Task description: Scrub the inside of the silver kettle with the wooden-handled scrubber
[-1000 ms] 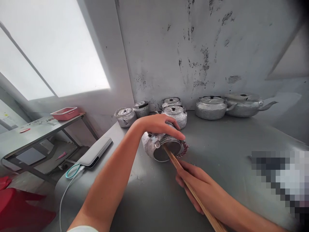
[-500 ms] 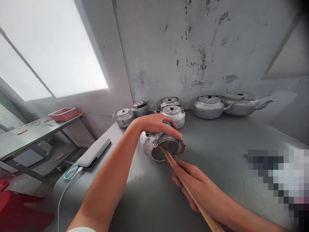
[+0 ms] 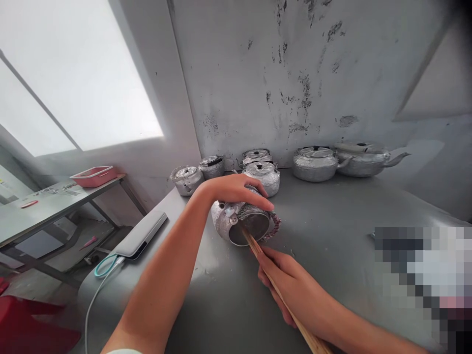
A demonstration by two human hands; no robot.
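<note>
A small aluminium kettle lies on its side on the grey metal table, its open mouth facing me. My left hand is closed over the top of the kettle, fingers curled around its body. My right hand grips a long wooden stick, whose far end goes into the kettle's mouth. A wrapped handle hangs at the kettle's right side.
Several lidded aluminium kettles stand in a row against the stained back wall. A white power bank with a teal cable lies at the table's left edge. A side table carries a pink tray. A blurred patch covers the right.
The stick and my right hand have shifted slightly left and closer to the kettle. My left hand stays on the kettle. The view has drifted a little.
</note>
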